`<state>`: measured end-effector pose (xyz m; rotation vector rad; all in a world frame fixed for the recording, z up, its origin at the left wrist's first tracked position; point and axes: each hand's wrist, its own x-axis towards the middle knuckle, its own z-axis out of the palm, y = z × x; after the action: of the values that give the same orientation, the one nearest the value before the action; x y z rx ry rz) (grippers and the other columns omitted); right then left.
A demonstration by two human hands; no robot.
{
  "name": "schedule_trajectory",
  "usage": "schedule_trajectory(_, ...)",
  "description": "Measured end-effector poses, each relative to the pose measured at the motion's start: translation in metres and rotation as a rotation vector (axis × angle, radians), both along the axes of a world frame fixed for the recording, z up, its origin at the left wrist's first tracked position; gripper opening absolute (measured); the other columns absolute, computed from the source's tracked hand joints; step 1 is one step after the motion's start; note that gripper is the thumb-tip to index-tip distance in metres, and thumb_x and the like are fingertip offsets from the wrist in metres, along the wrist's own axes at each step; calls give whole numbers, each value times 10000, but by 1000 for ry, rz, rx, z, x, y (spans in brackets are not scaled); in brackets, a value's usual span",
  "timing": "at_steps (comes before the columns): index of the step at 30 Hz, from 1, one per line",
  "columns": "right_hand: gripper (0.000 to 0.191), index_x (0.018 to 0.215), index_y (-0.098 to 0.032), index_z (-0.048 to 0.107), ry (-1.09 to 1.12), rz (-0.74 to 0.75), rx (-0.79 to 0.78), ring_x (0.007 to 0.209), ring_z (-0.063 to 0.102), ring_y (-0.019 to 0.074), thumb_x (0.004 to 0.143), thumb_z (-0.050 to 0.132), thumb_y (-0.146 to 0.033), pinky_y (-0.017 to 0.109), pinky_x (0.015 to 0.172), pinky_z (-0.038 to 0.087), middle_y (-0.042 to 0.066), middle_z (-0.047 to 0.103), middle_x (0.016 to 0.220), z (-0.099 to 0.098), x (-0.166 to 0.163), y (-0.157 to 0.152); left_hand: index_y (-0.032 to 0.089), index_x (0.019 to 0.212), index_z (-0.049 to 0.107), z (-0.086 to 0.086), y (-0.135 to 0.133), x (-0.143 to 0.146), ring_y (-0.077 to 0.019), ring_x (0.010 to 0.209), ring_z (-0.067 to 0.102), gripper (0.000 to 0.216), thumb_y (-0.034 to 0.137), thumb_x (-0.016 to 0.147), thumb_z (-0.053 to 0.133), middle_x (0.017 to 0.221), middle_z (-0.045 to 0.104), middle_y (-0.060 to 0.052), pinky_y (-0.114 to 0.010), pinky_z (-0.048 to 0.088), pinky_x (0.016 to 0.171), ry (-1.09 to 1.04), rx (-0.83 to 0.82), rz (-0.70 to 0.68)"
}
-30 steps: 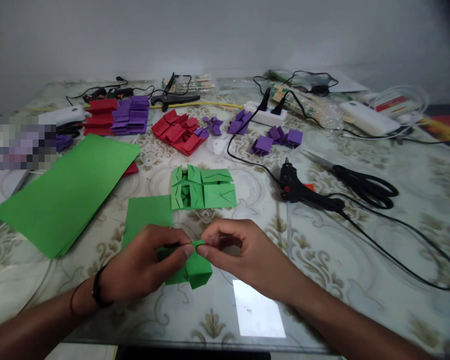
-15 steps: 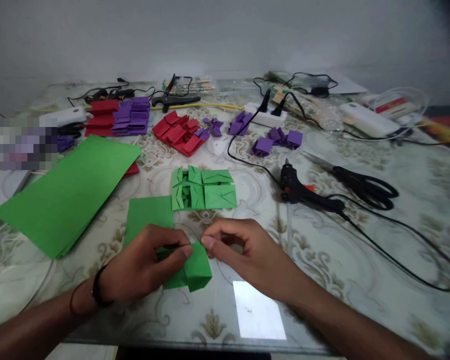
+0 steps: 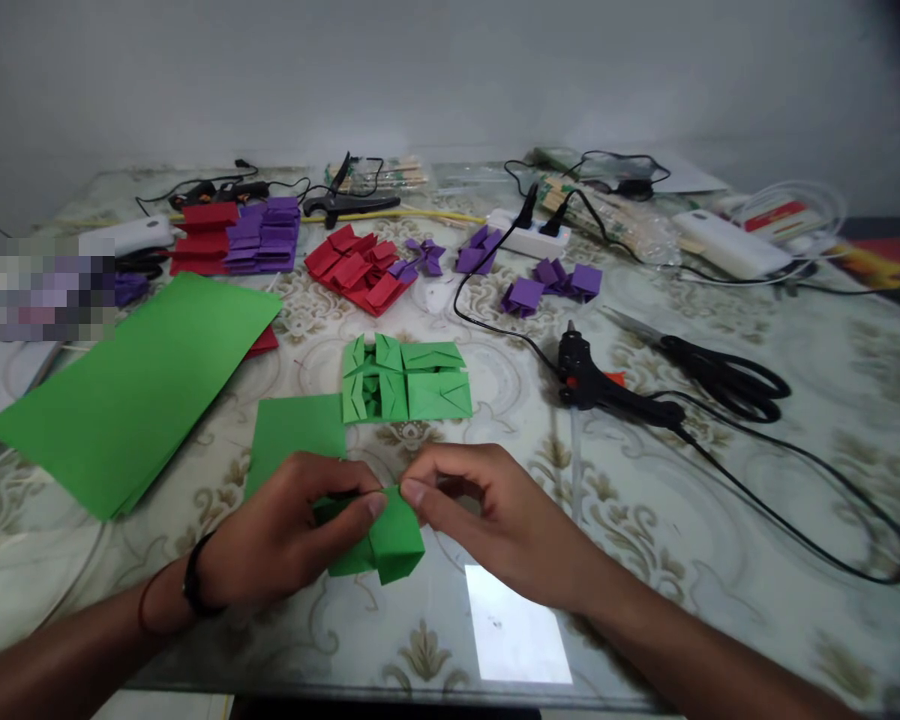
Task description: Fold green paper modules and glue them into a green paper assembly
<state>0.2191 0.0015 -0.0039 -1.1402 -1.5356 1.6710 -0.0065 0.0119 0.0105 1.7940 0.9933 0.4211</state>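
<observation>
A small folded green paper piece (image 3: 390,540) lies at the near middle of the table, pinched from both sides. My left hand (image 3: 285,535) grips its left part with thumb and fingers closed. My right hand (image 3: 487,515) pinches its upper right edge, fingers curled. Just behind my left hand lies a flat green square sheet (image 3: 294,428). Further back sits a cluster of finished folded green pieces (image 3: 405,380).
A stack of green sheets (image 3: 135,385) lies at the left. Red folded pieces (image 3: 356,268) and purple folded pieces (image 3: 259,232) sit at the back. A black glue gun (image 3: 607,385) with its cable and black scissors (image 3: 712,370) lie to the right. A white power strip (image 3: 529,235) is at the back.
My right fingers pressed the raised top fold of the green piece down flat; both hands stay pinched on it in nearly the same place.
</observation>
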Motion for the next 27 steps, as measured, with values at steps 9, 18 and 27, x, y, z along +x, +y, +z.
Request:
schedule_trajectory(9,139,820,-195,681,-2,-20,-3,678,553,146,884,762,-289,278,627,445,-15,633,739,-5,-2,-1,189,721,596,-4,0,0,-116,590,413,377,356,1052,531,639,506,50,-232,347,549,-30,6,12)
schedule_trajectory(18,289,761,-193,670,-36,-13,58,689,572,149,1002,599,-335,268,633,447,4,644,715,1,2,1,201,691,577,0,0,1,-121,569,399,386,336,1047,515,617,498,51,-239,340,541,-20,-11,-4)
schedule_trajectory(27,252,768,-183,698,-51,-6,29,646,528,136,949,704,-359,246,577,421,-8,623,683,1,0,-1,186,726,630,1,0,1,-119,589,430,366,344,1042,534,637,538,43,-229,371,560,-21,-38,-9)
